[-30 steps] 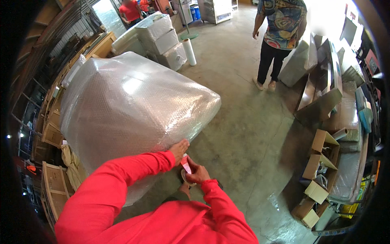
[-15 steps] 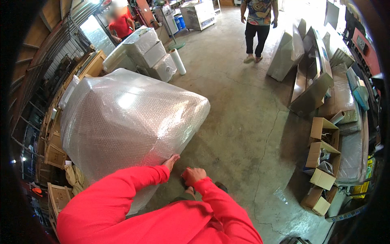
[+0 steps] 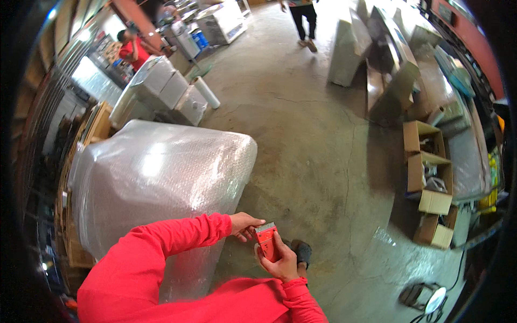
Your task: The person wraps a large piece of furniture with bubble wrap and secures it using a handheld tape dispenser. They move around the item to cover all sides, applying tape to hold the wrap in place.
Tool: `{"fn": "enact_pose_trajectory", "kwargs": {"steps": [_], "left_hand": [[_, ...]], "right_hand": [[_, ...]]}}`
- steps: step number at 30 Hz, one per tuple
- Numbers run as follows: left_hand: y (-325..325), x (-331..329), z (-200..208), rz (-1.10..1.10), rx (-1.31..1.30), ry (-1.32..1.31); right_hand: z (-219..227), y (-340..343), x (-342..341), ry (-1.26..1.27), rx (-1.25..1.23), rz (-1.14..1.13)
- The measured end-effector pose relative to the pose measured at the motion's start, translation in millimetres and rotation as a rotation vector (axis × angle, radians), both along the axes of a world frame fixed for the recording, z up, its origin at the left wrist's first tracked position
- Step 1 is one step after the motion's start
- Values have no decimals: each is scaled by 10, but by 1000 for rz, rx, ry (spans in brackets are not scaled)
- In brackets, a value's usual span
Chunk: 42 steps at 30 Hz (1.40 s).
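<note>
My right hand (image 3: 280, 260) is closed around a red tape dispenser (image 3: 268, 247), a boxy tool with a grey metal toothed end. My left hand (image 3: 245, 225) reaches toward that end, fingers apart, one fingertip at or touching the metal edge. Whether it has hold of any tape is too small to tell. Left of my hands stands a large bulky object wrapped in bubble wrap (image 3: 177, 172). My left forearm passes in front of its near side, and what the wrap covers is hidden.
Wrapped boxes (image 3: 161, 86) and a white roll (image 3: 207, 92) stand beyond the bubble-wrapped object. Open cartons (image 3: 429, 171) line the right, near metal panels (image 3: 396, 89). A lamp (image 3: 434, 299) with a cable lies lower right. Two people are at the far end.
My left hand has left the bubble wrap and moved toward my right hand. The red dispenser, mostly hidden before, is now raised in plain view. The view has shifted; the far person has walked off.
</note>
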<state>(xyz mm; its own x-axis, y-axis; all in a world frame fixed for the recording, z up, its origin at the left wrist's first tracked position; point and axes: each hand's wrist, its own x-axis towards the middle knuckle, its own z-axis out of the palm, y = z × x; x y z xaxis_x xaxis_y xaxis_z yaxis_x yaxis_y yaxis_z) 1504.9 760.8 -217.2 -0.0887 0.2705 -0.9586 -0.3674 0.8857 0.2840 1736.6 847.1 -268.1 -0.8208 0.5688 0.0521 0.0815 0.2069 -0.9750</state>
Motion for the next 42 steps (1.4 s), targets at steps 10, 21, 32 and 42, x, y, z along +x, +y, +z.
{"fn": "enact_pose_trajectory", "kwargs": {"steps": [10,21,32,42], "left_hand": [[786,-473,19,-566,121,368],[1664,-1861,38,-1282,123,1205],[1763,-2298,-92,-1507,-171,1449],[1089,-1955,-41,-1787,-13,1265]], "right_hand": [[147,-122,-381,-26,-104,-193],[-107,-72,-897,-20,-801,62],[-720,115,-1902,-87,-1001,358],[-652,-407,-1402,79,-1021,280]]}}
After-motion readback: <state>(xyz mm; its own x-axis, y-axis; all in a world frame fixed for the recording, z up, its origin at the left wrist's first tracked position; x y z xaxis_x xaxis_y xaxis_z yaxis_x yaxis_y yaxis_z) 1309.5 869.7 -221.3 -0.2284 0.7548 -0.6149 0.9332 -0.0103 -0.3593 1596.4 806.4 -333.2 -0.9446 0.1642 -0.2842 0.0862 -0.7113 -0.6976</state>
